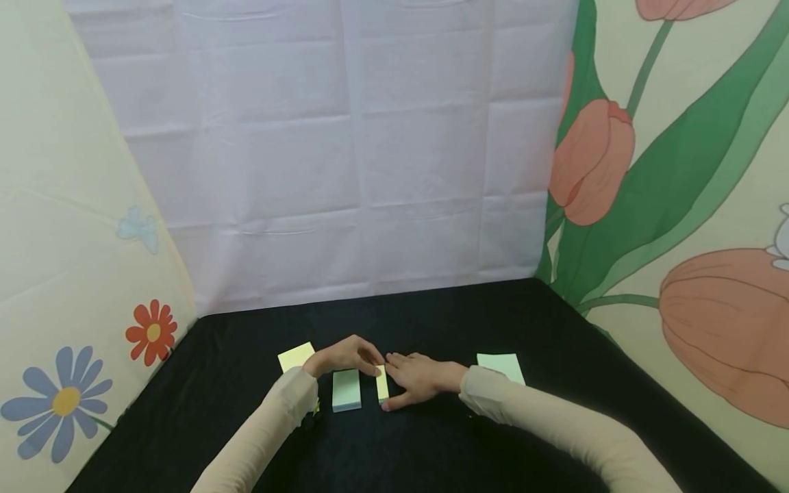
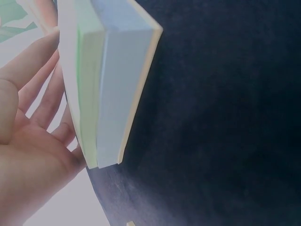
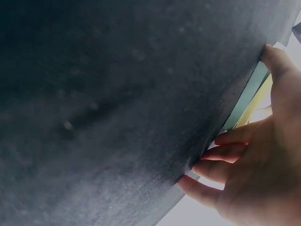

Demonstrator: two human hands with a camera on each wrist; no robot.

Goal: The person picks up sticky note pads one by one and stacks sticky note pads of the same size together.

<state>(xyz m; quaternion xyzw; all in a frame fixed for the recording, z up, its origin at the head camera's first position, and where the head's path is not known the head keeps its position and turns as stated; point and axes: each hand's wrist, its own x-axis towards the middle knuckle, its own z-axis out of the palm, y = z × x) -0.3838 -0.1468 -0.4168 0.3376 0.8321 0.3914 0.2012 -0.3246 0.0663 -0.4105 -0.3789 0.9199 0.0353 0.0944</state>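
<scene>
A narrow sticky-note pad [image 1: 383, 387] with a yellow top lies on the black cloth between the hands. My left hand [image 1: 346, 355] arches over its far end, thumb and fingers bent and pinching there; the exact contact is partly hidden. From the right, my right hand [image 1: 420, 378] rests with fairly straight fingers against that pad, thumb by its near end. In the right wrist view, green and yellow layers [image 3: 247, 96] show between the thumb and fingers of the right hand [image 3: 254, 160]. Left of the narrow pad stands a thicker light-green stack [image 1: 346, 389], with green, blue and yellowish layers [image 2: 123, 89].
A yellow square pad [image 1: 296, 356] lies at the left, partly behind the left wrist. Behind the right forearm is a pale green pad [image 1: 502, 365]. Black cloth [image 1: 394, 452] covers the table, with a white curtain [image 1: 370, 150] at its back edge.
</scene>
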